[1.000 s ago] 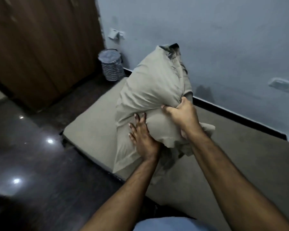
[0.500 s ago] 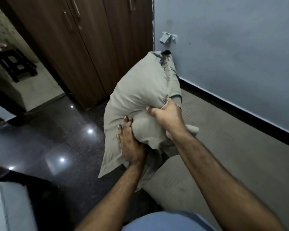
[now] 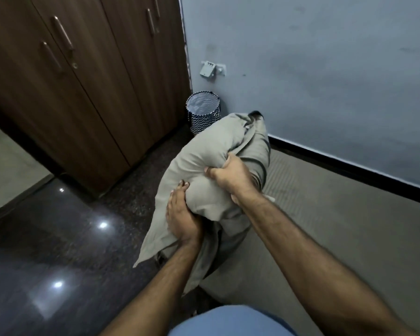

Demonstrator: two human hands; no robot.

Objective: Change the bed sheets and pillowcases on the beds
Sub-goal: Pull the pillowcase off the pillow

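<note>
Left hand (image 3: 182, 214) lay cupped against the near lower side of the pillow (image 3: 204, 180), fingers curved round its bulge and pressing into the grey pillowcase; right hand (image 3: 230, 177) was clenched on a bunch of pillowcase fabric higher up the pillow, knuckles up, thumb tucked into the cloth. Hands were close together, both on the pillow, not touching each other. Pillow was held up off the mattress (image 3: 325, 238), tilted, far end pointing away from the person; loose pillowcase edge hung down below the left hand. A dark bit showed at the pillow's far tip; could not tell what it was. Mattress, in a grey sheet, lay right of and under the pillow, running along the wall (image 3: 325, 69). Dark glossy floor (image 3: 58, 251) with light reflections lay left of the pillow. Beyond the pillow's far end stood a zigzag-patterned basket (image 3: 203, 112) in the corner, against the wall. Brown wooden wardrobe (image 3: 83, 81) with bar handles stood left of the basket. Wall socket (image 3: 211, 69) with something plugged in sat above the basket.
</note>
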